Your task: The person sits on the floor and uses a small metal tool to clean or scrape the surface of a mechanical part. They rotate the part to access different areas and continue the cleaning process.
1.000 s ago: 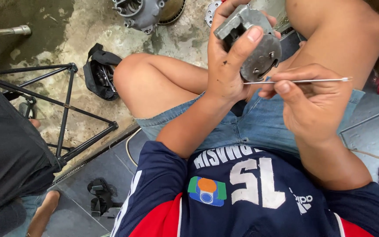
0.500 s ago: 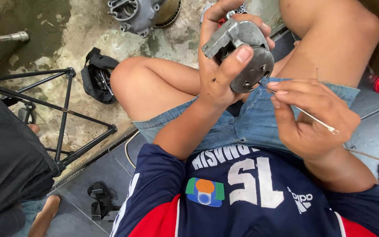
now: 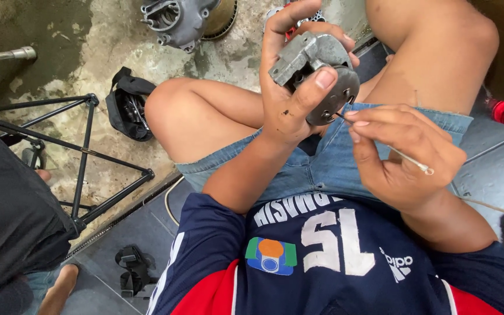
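Two hands at work: left hand [image 3: 290, 96] grips the grey metal part [image 3: 316, 76] steady, right hand [image 3: 401, 154] pinches a thin wire [image 3: 403, 156], apparently best fed straight into a small hole.

Left hand [image 3: 290, 87] raised, fingers curled, right hand [image 3: 401, 154] pinching

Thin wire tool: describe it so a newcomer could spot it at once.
Start at the bare knees above the denim shorts. Between them the left hand holds up a grey metal part. The wire is pinched in the right hand, tip at the part's round face; the only thin, straight, pale sliver there.
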